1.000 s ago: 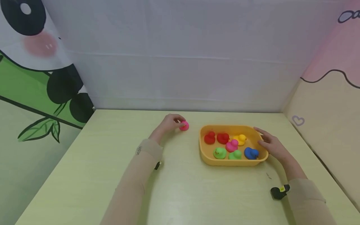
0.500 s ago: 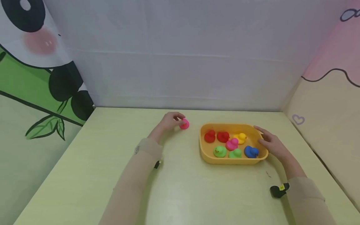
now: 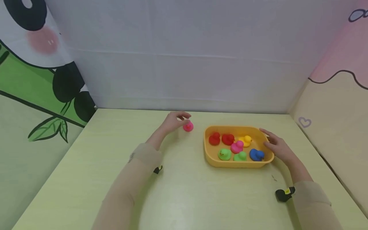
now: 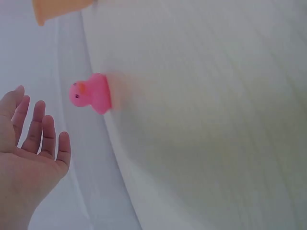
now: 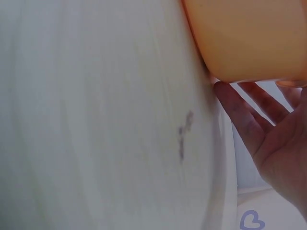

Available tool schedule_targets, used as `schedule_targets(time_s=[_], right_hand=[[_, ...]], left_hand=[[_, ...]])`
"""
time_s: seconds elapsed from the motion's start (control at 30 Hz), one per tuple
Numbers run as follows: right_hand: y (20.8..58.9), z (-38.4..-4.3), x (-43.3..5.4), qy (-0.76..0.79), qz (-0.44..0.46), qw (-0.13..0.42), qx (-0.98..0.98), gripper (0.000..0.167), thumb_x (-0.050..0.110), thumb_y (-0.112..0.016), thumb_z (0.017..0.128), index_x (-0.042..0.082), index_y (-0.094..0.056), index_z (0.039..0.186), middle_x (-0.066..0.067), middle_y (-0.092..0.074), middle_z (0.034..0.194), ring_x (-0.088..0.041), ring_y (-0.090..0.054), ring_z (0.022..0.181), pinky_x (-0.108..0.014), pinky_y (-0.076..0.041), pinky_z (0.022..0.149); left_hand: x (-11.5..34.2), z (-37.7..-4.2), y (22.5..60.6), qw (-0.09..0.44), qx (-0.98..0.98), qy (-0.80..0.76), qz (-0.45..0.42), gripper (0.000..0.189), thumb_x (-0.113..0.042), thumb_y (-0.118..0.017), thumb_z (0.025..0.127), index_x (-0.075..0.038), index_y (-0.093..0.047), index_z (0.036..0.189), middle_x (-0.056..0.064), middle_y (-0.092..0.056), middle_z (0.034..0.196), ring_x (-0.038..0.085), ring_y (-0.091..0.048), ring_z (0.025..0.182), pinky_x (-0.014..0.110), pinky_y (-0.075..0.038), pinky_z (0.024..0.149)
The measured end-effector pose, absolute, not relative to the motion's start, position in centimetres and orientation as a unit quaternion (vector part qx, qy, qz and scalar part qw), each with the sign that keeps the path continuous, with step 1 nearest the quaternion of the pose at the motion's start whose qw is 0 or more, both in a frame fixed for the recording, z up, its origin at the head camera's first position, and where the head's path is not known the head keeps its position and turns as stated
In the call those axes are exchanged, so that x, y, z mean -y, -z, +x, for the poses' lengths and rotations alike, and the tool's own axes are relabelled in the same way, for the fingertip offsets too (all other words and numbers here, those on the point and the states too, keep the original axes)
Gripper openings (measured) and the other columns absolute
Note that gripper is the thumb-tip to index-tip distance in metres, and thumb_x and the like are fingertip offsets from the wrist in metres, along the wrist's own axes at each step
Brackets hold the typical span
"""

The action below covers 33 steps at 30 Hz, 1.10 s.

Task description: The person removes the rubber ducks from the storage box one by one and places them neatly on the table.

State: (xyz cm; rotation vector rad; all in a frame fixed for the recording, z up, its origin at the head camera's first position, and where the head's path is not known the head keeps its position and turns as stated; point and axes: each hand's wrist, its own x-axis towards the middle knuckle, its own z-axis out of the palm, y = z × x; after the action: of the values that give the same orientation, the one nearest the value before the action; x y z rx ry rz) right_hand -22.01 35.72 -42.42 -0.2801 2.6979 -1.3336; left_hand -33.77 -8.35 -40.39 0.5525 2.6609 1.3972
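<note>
Near the back of the table a pink rubber duck (image 3: 188, 126) sits upright, its face toward the head camera. Just behind and left of it is my left hand (image 3: 173, 121), fingers spread loosely and nothing held; the left wrist view has the hand (image 4: 36, 143) apart from the duck (image 4: 98, 94). An orange-yellow tray (image 3: 227, 164) stands to the right, holding several rubber ducks. My right hand (image 3: 278, 147) rests on the tray's right end with extended fingers. In the right wrist view, its fingertips (image 5: 225, 93) touch the tray's outer wall (image 5: 249, 38).
Inside the tray are two red ducks (image 3: 228, 139), a yellow duck (image 3: 246, 141), a pink duck (image 3: 237, 147), two green ducks (image 3: 224, 154) and a blue duck (image 3: 256, 155). A grey-white cloth wall (image 3: 184, 80) borders the table's back, with printed panels at both sides.
My left hand has let go of the pink duck and drawn up and back from it; the duck stays on the table. The right hand and tray have not moved.
</note>
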Motion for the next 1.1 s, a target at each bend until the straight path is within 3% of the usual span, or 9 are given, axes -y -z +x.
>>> schedule_targets(time_s=[0.17,0.4,0.67,0.8,0.93,1.1], right_hand=[[42.4,-22.2,-35.6,0.420,-0.102,0.048,-0.900,0.056,0.025,-0.045,0.100,0.011,-0.022,0.150,-0.032,-0.025,0.148,-0.057,-0.030,0.128,-0.063,-0.034,0.097],[42.2,-22.6,-35.7,0.371,-0.112,0.032,-0.921,0.056,0.023,-0.048,0.099,0.011,-0.025,0.149,-0.033,-0.036,0.141,-0.053,-0.047,0.116,-0.059,-0.045,0.091],[42.2,-22.7,-36.2,0.369,-0.116,0.032,-0.922,0.060,0.024,-0.050,0.098,0.009,-0.022,0.149,-0.034,-0.036,0.139,-0.052,-0.046,0.116,-0.059,-0.045,0.090],[42.4,-22.8,-36.4,0.378,-0.129,0.021,-0.917,0.057,0.023,-0.050,0.098,0.008,-0.027,0.148,-0.032,-0.039,0.138,-0.049,-0.049,0.113,-0.042,-0.053,0.083],[42.8,-23.1,-36.7,0.412,-0.141,0.020,-0.900,0.053,0.021,-0.048,0.099,0.010,-0.030,0.147,-0.029,-0.040,0.138,-0.045,-0.047,0.115,-0.021,-0.050,0.076],[43.4,-23.3,-37.1,0.449,-0.149,0.037,-0.880,0.051,0.021,-0.046,0.100,0.014,-0.030,0.148,-0.027,-0.031,0.146,-0.047,-0.039,0.124,-0.021,-0.048,0.077]], left_hand=[[8.1,-32.8,39.1,0.040,-0.854,-0.483,0.191,0.030,-0.029,-0.069,0.086,-0.018,-0.067,0.114,-0.003,-0.066,0.109,0.017,-0.056,0.100,0.031,-0.049,0.080],[7.2,-30.9,37.3,0.042,-0.838,-0.506,0.201,0.030,-0.025,-0.070,0.086,-0.016,-0.068,0.114,-0.002,-0.066,0.108,0.017,-0.057,0.098,0.028,-0.050,0.074],[5.7,-28.9,36.1,0.051,-0.813,-0.527,0.243,0.027,-0.022,-0.070,0.085,-0.016,-0.069,0.111,0.003,-0.067,0.109,0.017,-0.058,0.096,0.027,-0.052,0.074],[4.8,-27.8,35.5,0.058,-0.808,-0.518,0.276,0.026,-0.022,-0.069,0.086,-0.015,-0.068,0.111,0.001,-0.067,0.108,0.016,-0.059,0.095,0.030,-0.050,0.082],[4.1,-27.0,35.4,0.068,-0.807,-0.502,0.305,0.025,-0.020,-0.068,0.087,-0.015,-0.068,0.112,0.003,-0.068,0.109,0.015,-0.059,0.094,0.033,-0.050,0.085],[3.3,-26.3,35.8,0.085,-0.814,-0.479,0.318,0.027,-0.021,-0.069,0.087,-0.016,-0.067,0.114,0.001,-0.067,0.112,0.012,-0.058,0.094,0.032,-0.050,0.086]])
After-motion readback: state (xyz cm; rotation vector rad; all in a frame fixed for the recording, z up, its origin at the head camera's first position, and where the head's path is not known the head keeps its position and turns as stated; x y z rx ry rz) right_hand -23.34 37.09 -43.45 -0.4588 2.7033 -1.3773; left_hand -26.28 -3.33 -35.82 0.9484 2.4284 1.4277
